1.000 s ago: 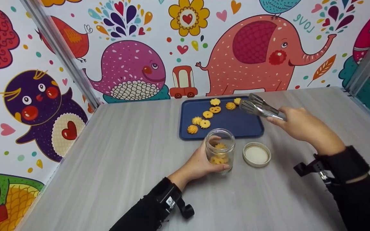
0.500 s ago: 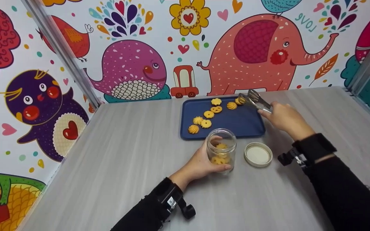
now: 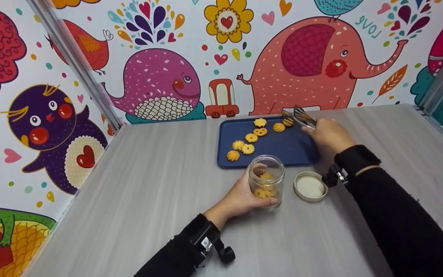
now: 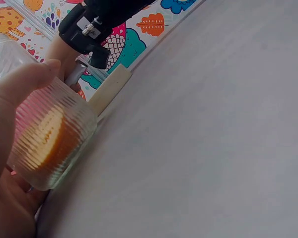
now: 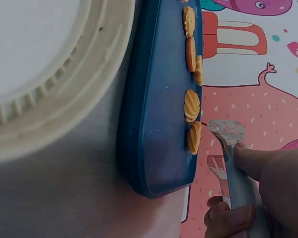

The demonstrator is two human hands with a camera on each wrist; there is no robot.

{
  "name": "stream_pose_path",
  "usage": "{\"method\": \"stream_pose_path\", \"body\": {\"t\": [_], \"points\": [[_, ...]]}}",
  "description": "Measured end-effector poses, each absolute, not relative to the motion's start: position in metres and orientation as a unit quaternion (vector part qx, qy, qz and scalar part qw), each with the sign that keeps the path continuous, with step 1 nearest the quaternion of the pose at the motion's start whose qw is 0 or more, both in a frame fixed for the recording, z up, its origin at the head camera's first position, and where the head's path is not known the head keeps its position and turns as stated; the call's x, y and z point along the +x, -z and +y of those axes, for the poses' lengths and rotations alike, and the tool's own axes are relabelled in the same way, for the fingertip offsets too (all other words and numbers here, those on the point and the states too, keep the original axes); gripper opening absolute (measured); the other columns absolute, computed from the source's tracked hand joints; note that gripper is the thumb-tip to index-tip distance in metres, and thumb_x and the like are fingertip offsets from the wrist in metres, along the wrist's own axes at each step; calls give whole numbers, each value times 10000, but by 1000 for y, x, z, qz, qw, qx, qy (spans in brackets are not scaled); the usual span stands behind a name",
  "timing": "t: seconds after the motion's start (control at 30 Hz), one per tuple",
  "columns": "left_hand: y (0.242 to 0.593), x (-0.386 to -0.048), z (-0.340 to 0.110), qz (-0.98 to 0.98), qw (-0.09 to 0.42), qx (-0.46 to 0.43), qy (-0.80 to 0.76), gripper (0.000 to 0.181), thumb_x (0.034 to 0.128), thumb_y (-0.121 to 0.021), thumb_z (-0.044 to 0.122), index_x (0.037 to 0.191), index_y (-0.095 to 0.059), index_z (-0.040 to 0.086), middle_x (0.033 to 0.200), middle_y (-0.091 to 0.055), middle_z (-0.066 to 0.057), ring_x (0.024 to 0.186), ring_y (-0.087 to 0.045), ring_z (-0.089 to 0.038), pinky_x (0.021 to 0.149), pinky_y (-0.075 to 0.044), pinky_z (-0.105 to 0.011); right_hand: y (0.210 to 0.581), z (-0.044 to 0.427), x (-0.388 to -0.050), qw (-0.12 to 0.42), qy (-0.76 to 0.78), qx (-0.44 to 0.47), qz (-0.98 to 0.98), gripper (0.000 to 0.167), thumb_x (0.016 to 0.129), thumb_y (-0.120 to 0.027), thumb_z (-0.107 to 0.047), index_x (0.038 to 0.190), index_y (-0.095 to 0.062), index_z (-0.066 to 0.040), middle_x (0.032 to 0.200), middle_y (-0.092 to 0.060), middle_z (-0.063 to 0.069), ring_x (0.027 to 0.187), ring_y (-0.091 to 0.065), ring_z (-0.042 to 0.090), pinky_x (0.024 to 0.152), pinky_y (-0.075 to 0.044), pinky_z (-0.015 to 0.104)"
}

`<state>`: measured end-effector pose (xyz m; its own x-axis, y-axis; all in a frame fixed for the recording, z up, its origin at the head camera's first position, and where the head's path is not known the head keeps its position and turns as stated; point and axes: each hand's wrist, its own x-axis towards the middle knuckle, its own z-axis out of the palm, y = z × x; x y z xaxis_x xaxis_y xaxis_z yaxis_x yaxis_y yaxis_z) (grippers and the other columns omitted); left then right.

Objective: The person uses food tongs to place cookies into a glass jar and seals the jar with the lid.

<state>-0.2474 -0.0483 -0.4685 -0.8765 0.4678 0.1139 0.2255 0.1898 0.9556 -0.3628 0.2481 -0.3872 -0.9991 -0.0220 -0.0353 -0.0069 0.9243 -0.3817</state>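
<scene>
A clear glass jar (image 3: pixel 266 184) with several cookies inside is gripped around its side by my left hand (image 3: pixel 240 194). In the left wrist view the thumb lies across the jar (image 4: pixel 54 134). My right hand (image 3: pixel 330 134) holds metal tongs (image 3: pixel 305 118), also in the right wrist view (image 5: pixel 243 183). The spread tips of the tongs are at the cookie (image 3: pixel 287 120) at the tray's back right; whether they touch it cannot be told. Several other cookies, among them a swirled one (image 3: pixel 278 127), lie on the blue tray (image 3: pixel 283 150).
Right of the jar, the round lid (image 3: pixel 310 186) lies with its inner side up on the grey table (image 3: pixel 160 184), in front of the tray. A patterned wall (image 3: pixel 221 38) rises behind the table, with metal posts (image 3: pixel 79 61) at its corners.
My right hand has moved left and slightly back with the tongs, whose tips have come to the back-right cookie. The left hand and jar have stayed in place.
</scene>
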Motion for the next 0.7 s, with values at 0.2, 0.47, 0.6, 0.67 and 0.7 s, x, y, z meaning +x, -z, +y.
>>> {"method": "stream_pose_path", "body": {"t": [0.2,0.47,0.6,0.67,0.7], "points": [[468,-247,-49,762,102,227,-597,849,786,-960,184,1473,-467,258,1416,-567,42,1296,-570,-120,1177,-387,-413,388,244,-367,29,191,-10,981,612,1096,-553,-451,1182,-591,154,1108,-610,335,942,-577,450,835,-493,538],[468,-247,-49,764,104,227,-594,845,791,-958,184,1473,-467,269,1414,-559,40,1311,-552,-123,1188,-369,-430,392,241,-369,34,185,-6,982,629,1101,-550,-442,1232,-597,172,1153,-623,342,971,-578,451,903,-501,577],[469,-247,-49,766,104,228,-592,844,790,-960,196,1471,-469,277,1414,-559,43,1312,-550,-120,1190,-366,-435,394,242,-369,36,180,-1,983,629,1100,-546,-445,1244,-600,166,1189,-628,365,983,-589,456,887,-509,587],[468,-247,-49,766,104,229,-592,844,788,-961,200,1470,-470,279,1414,-560,43,1307,-554,-119,1188,-370,-433,395,242,-369,35,178,0,983,621,1099,-548,-442,1240,-600,160,1190,-633,368,980,-594,453,876,-511,586],[468,-247,-50,765,103,229,-593,842,787,-960,200,1469,-472,277,1414,-561,42,1304,-557,-119,1186,-372,-430,395,242,-370,35,178,-1,983,616,1099,-549,-439,1236,-599,159,1181,-635,365,974,-595,451,869,-511,581]]}}
